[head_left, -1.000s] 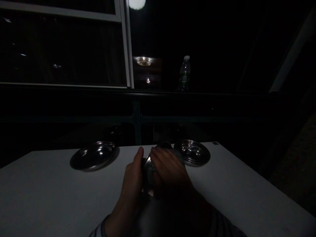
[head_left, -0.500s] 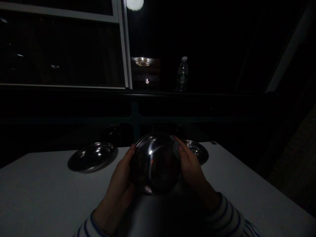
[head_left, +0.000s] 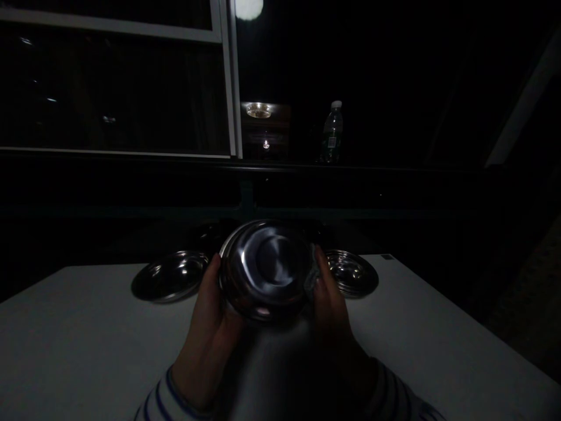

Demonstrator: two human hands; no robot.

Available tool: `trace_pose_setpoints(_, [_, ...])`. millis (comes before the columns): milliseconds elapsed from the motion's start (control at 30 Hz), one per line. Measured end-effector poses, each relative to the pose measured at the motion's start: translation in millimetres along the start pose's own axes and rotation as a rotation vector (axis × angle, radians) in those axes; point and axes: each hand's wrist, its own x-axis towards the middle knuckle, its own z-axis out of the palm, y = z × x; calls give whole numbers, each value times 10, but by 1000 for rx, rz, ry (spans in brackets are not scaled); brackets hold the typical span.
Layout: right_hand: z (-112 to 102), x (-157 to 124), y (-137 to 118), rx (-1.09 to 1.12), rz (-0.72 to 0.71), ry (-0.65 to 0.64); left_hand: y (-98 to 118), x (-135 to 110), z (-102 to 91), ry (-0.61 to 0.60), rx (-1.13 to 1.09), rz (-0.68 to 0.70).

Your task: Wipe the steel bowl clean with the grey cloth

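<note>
A shiny metal bowl (head_left: 267, 269) is held up over the white table, tilted so that its underside faces me. My left hand (head_left: 210, 327) grips its left rim, thumb along the edge. On the opposite side my right hand (head_left: 331, 298) is closed around a greyish cloth or scouring pad (head_left: 312, 272), which presses against the bowl's right wall. Dim light hides the exact kind of pad and most of the right fingers. Behind the left hand lies a metal dish (head_left: 169, 278); another metal dish (head_left: 353, 273) sits beyond the right hand.
The white table (head_left: 96, 327) spreads under both arms. A plastic bottle (head_left: 333, 133) with a white cap stands on the dark ledge (head_left: 280, 166) behind it. A white window frame (head_left: 232, 76) rises at the back left. The surroundings are very dark.
The bowl has turned in my hands, so its round base now faces me more directly, and it sits slightly higher. The right hand with the pad has shifted down its side. The view has swung slightly left.
</note>
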Motion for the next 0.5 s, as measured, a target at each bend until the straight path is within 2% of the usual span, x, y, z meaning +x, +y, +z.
trace_pose_setpoints(67, [39, -48, 2, -76, -84, 12, 1, -8, -4, 12, -51, -16])
trace_pose_setpoints(267, [122, -114, 73, -287, -469, 26, -8, -22, 14, 19, -130, -33])
trace_pose_setpoints(367, [133, -117, 65, -334, -566, 21, -17, -30, 23, 21, -199, -46])
trace_pose_setpoints(500, [146, -135, 37, -390, -556, 17, -43, -54, 26, 13, -132, -17])
